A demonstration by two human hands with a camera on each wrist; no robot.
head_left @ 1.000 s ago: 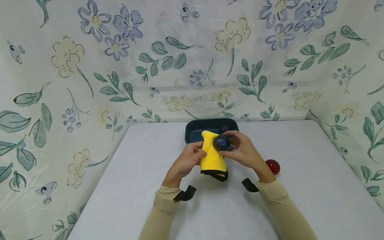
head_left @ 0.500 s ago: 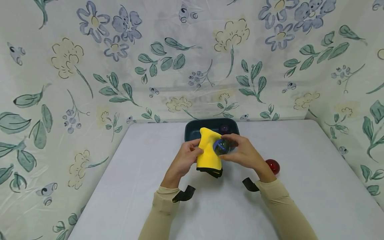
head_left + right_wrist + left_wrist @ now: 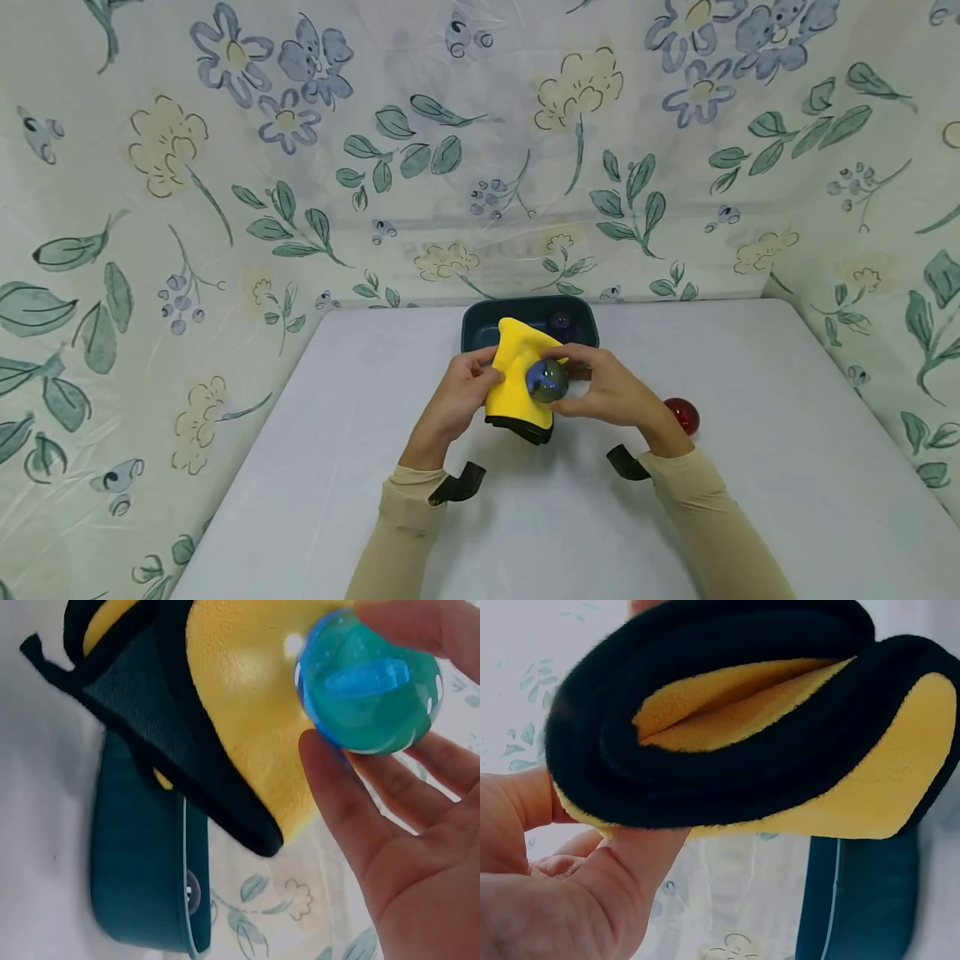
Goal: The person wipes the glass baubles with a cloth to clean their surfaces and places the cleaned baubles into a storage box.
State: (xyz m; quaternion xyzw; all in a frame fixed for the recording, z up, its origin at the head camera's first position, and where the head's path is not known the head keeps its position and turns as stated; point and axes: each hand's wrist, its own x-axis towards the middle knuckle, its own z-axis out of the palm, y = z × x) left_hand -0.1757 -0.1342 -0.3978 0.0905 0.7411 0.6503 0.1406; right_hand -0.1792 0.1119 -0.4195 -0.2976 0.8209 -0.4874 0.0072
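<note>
Both hands are working above the middle of the white table [image 3: 315, 467], just in front of the dark teal tray [image 3: 480, 321] that is sitting against the floral backdrop [image 3: 225, 167]. Bare tabletop is lying open to the left, to the right and toward the person; the backdrop is closing off the far side and both flanks.

The left hand [image 3: 461, 398] is holding the yellow cloth [image 3: 513, 375] upright, thumb and fingers pinching its left side. In the left wrist view the cloth's black edging [image 3: 727, 780] is curling round yellow folds, with the thumb [image 3: 630, 862] pressing from beneath.

The right hand [image 3: 611, 387] is holding a blue-green ball [image 3: 547, 381] against the cloth's right face. In the right wrist view the ball [image 3: 367, 682] is translucent and is being clamped between the thumb [image 3: 337, 795] below and a finger above, the remaining fingers [image 3: 442, 787] lying loosely spread behind it.

A red ball [image 3: 682, 415] is resting on the table just right of the right wrist, apart from the hand. A dark purple ball [image 3: 561, 321] is sitting inside the tray, partly hidden behind the cloth. Both forearms are wearing beige sleeves [image 3: 705, 517] with black straps [image 3: 457, 485] at the wrists.
</note>
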